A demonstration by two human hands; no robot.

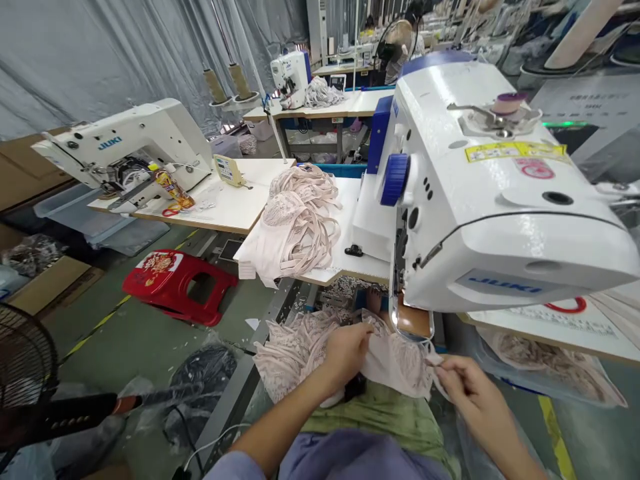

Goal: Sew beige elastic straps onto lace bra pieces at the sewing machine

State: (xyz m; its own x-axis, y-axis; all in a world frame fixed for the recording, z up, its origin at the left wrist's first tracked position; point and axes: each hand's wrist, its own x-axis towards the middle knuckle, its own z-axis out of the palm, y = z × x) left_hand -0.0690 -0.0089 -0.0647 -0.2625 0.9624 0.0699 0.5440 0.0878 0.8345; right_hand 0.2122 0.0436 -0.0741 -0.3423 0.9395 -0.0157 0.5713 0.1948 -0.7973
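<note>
A pale pink lace bra [400, 363] is stretched between my two hands, just below the head of a white JUKI sewing machine [480, 200]. My left hand [349, 350] is closed on the bra's left part. Its right end, near a narrow strap, is pinched by my right hand [463, 380]. The bra hangs over my lap, above green cloth [380, 417]. Left of it, below the table edge, lies a heap of similar lace bras [295, 347]. On the table behind, more pink bras [300, 227] are piled with their straps looped together.
A second JUKI machine [135, 147] stands on the left table, beside a small bottle [173, 187] and red-handled scissors [171, 211]. A red stool [180, 283] is on the floor at left, with a black fan [25, 373] nearer. Bras fill a clear bin [550, 363] at right.
</note>
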